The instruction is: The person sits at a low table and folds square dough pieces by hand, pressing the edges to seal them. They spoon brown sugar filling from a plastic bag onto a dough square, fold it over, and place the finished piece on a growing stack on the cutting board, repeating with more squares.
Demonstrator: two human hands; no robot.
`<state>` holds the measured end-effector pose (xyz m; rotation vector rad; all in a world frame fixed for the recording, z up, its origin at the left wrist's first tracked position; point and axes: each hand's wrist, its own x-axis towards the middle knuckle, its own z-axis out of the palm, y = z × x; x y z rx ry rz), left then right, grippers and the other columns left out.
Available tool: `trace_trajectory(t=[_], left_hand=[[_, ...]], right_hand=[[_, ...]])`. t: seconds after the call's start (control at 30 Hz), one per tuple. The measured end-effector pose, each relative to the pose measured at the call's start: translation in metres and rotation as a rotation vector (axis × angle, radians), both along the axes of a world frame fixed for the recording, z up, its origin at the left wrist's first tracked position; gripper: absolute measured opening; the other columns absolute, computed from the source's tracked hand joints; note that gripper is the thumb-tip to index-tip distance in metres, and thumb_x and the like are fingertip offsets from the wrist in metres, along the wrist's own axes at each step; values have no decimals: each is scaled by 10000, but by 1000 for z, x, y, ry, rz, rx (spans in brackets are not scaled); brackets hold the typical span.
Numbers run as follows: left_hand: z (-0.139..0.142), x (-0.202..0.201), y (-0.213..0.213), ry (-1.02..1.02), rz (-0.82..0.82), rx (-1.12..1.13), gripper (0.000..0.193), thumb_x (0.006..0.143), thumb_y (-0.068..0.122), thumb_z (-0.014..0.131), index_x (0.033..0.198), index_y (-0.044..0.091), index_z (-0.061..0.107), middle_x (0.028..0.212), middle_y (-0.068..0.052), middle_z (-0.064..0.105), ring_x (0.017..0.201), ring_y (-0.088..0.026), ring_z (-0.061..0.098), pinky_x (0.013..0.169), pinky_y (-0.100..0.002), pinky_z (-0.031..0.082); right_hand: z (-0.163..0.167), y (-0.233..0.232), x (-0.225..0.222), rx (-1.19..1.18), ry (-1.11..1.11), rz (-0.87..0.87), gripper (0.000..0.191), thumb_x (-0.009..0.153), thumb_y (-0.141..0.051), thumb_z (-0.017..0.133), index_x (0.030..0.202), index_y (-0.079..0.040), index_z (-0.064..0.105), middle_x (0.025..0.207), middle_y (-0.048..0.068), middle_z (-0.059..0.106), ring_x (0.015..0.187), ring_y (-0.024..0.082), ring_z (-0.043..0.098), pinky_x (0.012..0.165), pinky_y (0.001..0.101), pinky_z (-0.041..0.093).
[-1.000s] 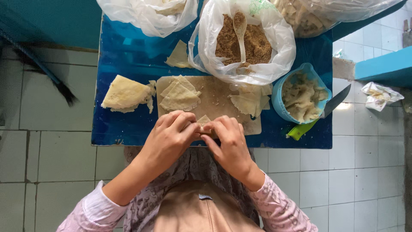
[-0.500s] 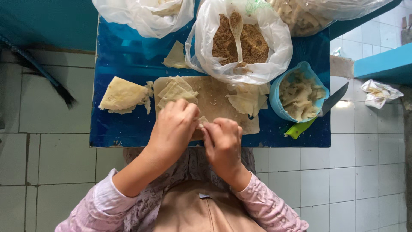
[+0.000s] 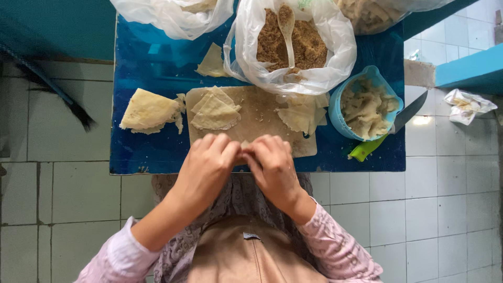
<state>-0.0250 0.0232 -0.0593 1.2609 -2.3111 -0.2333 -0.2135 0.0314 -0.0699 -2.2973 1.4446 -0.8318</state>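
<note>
Clearly both hands were bunched together at the near edge of the wooden board (image 3: 257, 112), the left hand (image 3: 207, 162) and the right hand (image 3: 272, 165) meeting knuckle to knuckle. Between them only a sliver of a pale dough wrapper (image 3: 244, 144) showed; the rest was hidden under the curled fingers (image 3: 222, 144). The fingertips of both hands appeared pinched together on that small piece, though how firmly could not be told from above.

As a judgement, the thin wrapper looked likely to tear if the two hands pulled apart or pinched too hard, since the sheets nearby seemed soft and limp. Anything folded inside could then spill onto the board or over the near edge of the blue counter (image 3: 157, 152), which lay just under the wrists. A loose pinch might equally leave a seam that opens.

The wrapper sat right at the fingertips, touching them, above the board's near edge. Beyond it a stack of folded wrappers (image 3: 215, 110) lay on the board, with another heap (image 3: 149, 111) to the left on the counter and more sheets (image 3: 301, 115) to the right. A plastic bag of brown crumbly filling (image 3: 272, 44) with a spoon (image 3: 287, 26) in it stood behind the board, and a blue bowl (image 3: 340, 112) of pale scraps with a green-handled knife (image 3: 369, 147) stood at the right, well apart from the hands.
</note>
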Motion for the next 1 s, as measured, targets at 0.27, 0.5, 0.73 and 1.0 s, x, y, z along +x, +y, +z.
trace_trajectory(t=[0.27,0.5,0.73,1.0], left_hand=[[-16,-19,31,-265,251,-202,416,935,179,590,1332,72,653,1337,-59,597,1243,-212,532,1016,-376,399],[-21,-28,12,-650,336,-243,576,976,239,509,1541,130,540,1701,-40,278,1557,-259,222,1238,-479,178],[-24,-11,3,-214,290,-113,646,1019,87,574,1648,67,426,1745,-109,247,1619,-315,127,1298,-528,83],[-21,51,1,29,611,-140,628,1040,43,639,1623,14,406,1708,-211,295,1607,-432,175,1308,-575,154]], right_hand=[[-14,25,14,-363,360,-81,445,898,-106,665,1331,-6,644,1275,125,615,1134,274,585,947,433,412],[4,-2,13,-119,521,-155,636,785,-5,613,1420,-31,592,1388,161,559,1258,298,504,1019,446,378],[19,-9,4,-172,133,26,337,884,-91,743,1216,-79,689,1184,52,660,1171,279,589,1024,433,389],[7,-33,7,-289,110,17,257,869,-128,778,1121,-97,736,1066,26,655,1076,271,593,973,425,395]])
